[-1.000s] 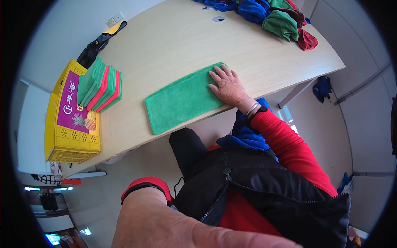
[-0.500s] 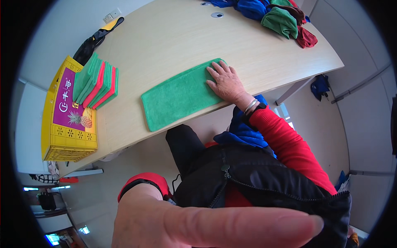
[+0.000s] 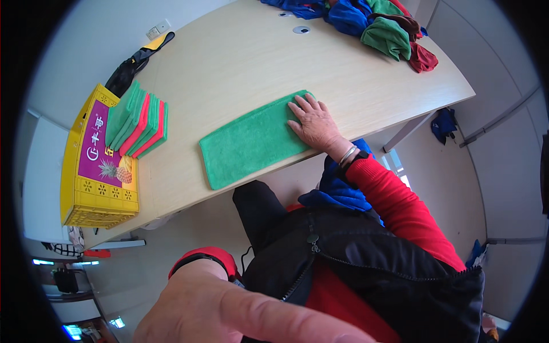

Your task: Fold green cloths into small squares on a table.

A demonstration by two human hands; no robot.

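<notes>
A green towel (image 3: 249, 144), folded into a long strip, lies flat along the near edge of the table. My right hand (image 3: 315, 123) rests palm down on the towel's right end, fingers spread and nothing gripped. Close to the camera, my left hand (image 3: 229, 306) is raised at the bottom of the head view, away from the towel. One of its fingers stretches out to the right; the others are cut off by the lower edge. Nothing shows in this hand.
A yellow crate (image 3: 103, 197) stands at the table's left side, with a stack of folded green and red towels (image 3: 140, 123) beside it. Behind lies a black and yellow item (image 3: 134, 63). Crumpled blue, green and red cloths (image 3: 383, 34) are heaped far right. Blue cloth (image 3: 337, 186) hangs by my lap.
My left hand has moved down and its stretched finger has dropped toward the lower edge. The view has shifted slightly. My right hand stays on the green towel.
</notes>
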